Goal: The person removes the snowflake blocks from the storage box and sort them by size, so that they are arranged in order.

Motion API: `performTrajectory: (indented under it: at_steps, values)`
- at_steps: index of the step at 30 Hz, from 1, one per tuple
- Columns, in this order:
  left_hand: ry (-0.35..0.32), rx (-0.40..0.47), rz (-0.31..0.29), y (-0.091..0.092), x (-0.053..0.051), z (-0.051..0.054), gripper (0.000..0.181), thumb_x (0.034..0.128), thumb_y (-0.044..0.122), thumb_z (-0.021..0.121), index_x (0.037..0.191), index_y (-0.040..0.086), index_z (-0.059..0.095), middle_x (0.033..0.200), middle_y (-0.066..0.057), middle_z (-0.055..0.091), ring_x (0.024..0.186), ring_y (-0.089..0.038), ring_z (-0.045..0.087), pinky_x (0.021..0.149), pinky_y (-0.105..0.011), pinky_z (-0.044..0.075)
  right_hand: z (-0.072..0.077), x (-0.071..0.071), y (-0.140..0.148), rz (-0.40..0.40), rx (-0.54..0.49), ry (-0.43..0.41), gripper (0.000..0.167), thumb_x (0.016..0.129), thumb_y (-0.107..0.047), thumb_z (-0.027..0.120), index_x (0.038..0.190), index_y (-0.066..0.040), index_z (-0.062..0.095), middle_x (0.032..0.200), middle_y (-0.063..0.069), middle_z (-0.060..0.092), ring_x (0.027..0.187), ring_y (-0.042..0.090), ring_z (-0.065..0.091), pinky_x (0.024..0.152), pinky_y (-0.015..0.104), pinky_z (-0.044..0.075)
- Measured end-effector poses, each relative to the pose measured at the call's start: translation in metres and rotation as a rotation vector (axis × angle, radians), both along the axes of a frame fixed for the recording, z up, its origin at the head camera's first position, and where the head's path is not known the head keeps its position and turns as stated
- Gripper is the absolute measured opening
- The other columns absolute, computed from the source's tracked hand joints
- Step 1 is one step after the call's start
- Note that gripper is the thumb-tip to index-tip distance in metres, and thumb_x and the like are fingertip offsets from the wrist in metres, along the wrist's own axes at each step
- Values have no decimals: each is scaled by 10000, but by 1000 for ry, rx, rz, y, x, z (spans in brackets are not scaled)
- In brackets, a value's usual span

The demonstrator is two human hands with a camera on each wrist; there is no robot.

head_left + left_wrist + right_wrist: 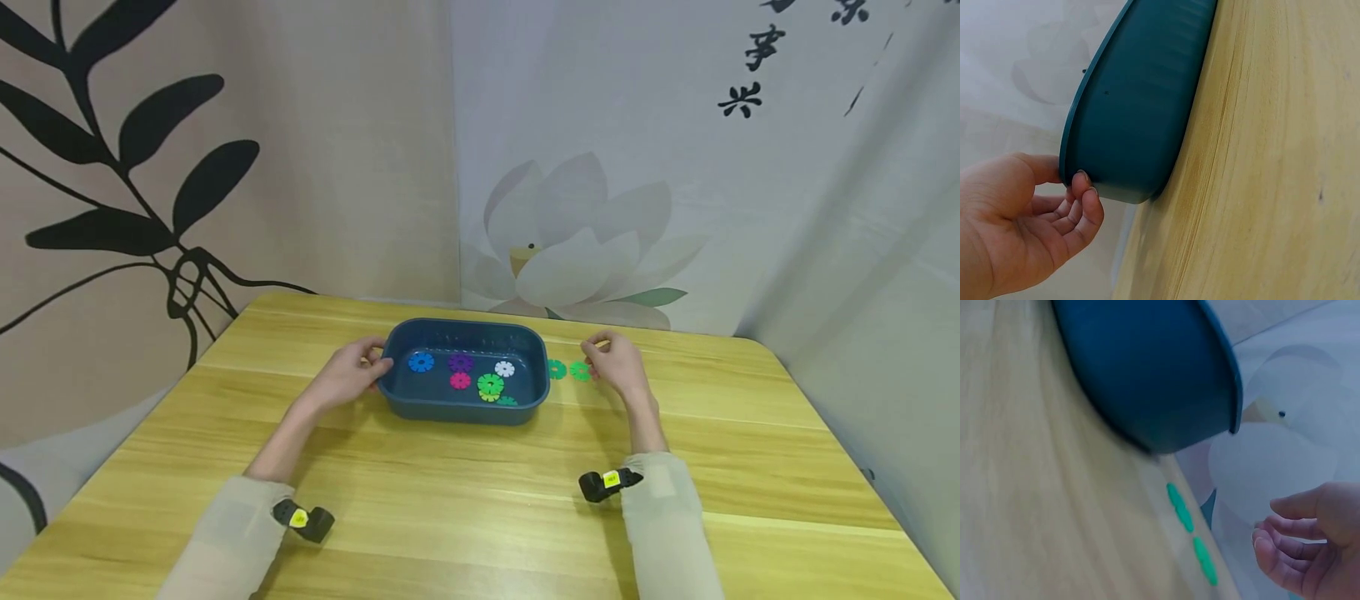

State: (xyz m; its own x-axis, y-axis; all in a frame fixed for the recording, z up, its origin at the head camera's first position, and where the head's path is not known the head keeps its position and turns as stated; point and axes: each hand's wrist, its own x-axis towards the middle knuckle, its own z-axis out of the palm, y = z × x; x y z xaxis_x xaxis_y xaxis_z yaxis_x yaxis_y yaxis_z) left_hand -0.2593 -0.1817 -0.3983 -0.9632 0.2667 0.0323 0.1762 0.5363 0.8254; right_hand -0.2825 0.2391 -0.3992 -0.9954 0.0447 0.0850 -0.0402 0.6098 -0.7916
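A dark blue basin (461, 412) stands on the table, with blue, purple, pink, white and green toothed discs inside. My left hand (348, 371) pinches its left rim; the left wrist view shows thumb and fingertips of that hand (1022, 225) at the end of the basin (1135, 106). Right of the basin lie two green discs (557, 369) (580, 372), with part of a pink piece (594, 372) beside them. Above these is my right hand (621, 367). In the right wrist view, that hand (1310, 544) has loosely bent fingers, thumb apart, nothing visible between them.
The wooden table (465, 500) extends around the basin. Behind its far edge hangs a pale curtain (360, 167) printed with dark leaves, a lotus and characters. Both sleeves bear small black cameras (303, 520) (610, 482).
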Motion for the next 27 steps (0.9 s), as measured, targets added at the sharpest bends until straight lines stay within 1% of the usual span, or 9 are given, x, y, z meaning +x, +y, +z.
performTrajectory:
  at_steps: [5,8,11,14,17,19,23,26,27]
  values:
    - [9,9,-4,0,1,1,470,1047,113,549,1441,-108,418,940,-138,572,759,-294,625,655,-358,525,13,4,-12,30,-17,24,279,1036,-168,568,1193,61,598,949,267,692,737,360,687,712,454,588]
    - [9,13,-7,-1,2,1,473,1049,114,547,1444,-109,414,940,-137,566,760,-294,624,661,-359,527,20,7,-21,45,-35,48,258,1029,-165,577,1167,51,608,911,227,694,757,371,694,719,461,592]
    - [6,13,-6,-1,2,0,472,1049,112,547,1445,-108,413,941,-140,565,768,-305,626,670,-364,533,25,8,-29,62,-54,81,238,1019,-159,585,1135,45,622,878,181,693,778,381,702,702,434,600]
    - [4,10,-4,-2,2,-1,476,1048,112,546,1448,-106,409,946,-140,564,776,-319,628,677,-374,534,29,10,-38,90,-52,110,225,1014,-151,587,1114,47,630,876,182,694,745,336,710,670,384,602]
    - [4,10,-3,-2,1,-1,477,1049,111,543,1451,-106,406,948,-140,563,780,-329,629,676,-378,536,33,10,-46,113,-47,120,222,1013,-150,592,1111,45,633,912,224,698,692,240,704,662,353,600]
    - [7,10,-10,-3,0,-2,483,1050,111,540,1454,-112,397,954,-148,565,776,-328,627,668,-373,530,35,11,-51,121,-57,119,218,1011,-152,599,1107,40,637,943,248,691,692,221,700,660,334,598]
    - [7,10,-13,-2,-1,-1,486,1049,113,539,1455,-114,396,963,-157,568,771,-319,622,649,-351,516,40,15,-62,145,-75,124,216,1013,-145,602,1117,40,641,984,263,676,749,303,713,654,307,594]
    - [4,7,-9,-2,0,-1,483,1048,113,541,1453,-111,401,965,-151,567,772,-309,624,656,-352,516,42,17,-70,173,-74,128,218,1017,-145,605,1128,39,639,998,252,675,803,373,714,685,360,602]
    - [3,6,-7,-2,0,-1,483,1048,113,541,1452,-110,401,965,-149,566,773,-307,626,655,-350,515,42,18,-72,182,-67,129,218,1018,-148,607,1131,36,638,1001,248,678,807,378,714,701,385,603]
